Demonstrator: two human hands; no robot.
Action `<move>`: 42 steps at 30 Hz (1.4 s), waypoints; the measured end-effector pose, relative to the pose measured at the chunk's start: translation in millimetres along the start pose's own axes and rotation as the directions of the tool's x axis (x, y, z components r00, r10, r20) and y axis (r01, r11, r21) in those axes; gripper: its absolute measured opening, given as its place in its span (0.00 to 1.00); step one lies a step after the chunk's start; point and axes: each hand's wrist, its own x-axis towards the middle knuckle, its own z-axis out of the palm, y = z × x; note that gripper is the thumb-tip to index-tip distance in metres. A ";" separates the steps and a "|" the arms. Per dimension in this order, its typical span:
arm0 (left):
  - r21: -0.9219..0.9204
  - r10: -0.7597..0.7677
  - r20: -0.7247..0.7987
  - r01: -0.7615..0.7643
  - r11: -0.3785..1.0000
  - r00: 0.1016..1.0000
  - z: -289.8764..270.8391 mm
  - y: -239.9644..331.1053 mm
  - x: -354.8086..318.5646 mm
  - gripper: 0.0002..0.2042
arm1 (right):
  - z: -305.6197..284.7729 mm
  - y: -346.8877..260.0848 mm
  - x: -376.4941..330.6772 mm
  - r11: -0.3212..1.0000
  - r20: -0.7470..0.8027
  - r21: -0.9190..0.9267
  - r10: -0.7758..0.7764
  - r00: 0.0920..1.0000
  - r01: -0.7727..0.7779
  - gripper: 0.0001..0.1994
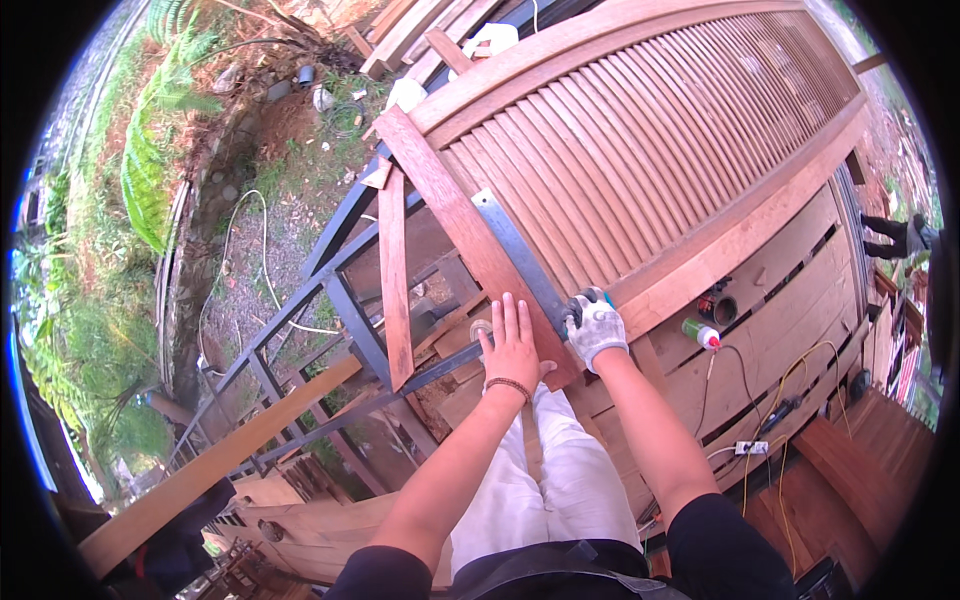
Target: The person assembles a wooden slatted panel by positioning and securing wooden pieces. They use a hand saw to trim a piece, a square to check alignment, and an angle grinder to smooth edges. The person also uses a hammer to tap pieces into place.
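My left hand (512,345) is bare, with a bracelet at the wrist. Its fingers lie stretched out on the lower end of a reddish wooden board (455,205). Along this board's right edge rests a flat grey metal straightedge (515,250) with a hole near its far end. A white and grey work glove covers my right hand (597,328), closed at the straightedge's near end. A small teal piece (608,298) shows by the gloved fingers; what they grip is mostly hidden. Beyond both hands lies a large slatted wooden panel (620,150) with a curved frame.
A dark metal frame (355,330) and a narrow wooden strip (394,280) lie left of the board. To the right, a green and white bottle (700,332) with a red tip, a dark cup (718,306), cords and a power strip (751,448) sit on planks. Another person (895,238) stands far right.
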 end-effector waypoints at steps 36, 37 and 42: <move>-0.420 0.271 -0.894 -0.879 -0.225 0.357 -266.4 -166.0 -221.1 0.03 | 7.9 -73.4 -142.2 0.794 -0.092 0.561 -0.221 0.971 0.234 0.22; -0.376 0.259 -0.915 -0.883 -0.281 0.308 -265.6 -163.3 -217.3 0.04 | 11.0 -81.4 -143.3 0.814 -0.061 0.526 -0.252 0.966 0.246 0.21; -0.237 0.201 -0.962 -0.928 -0.286 0.184 -252.0 -168.4 -224.4 0.03 | 14.7 -123.4 -143.3 0.729 -0.085 0.578 -0.394 0.915 0.367 0.24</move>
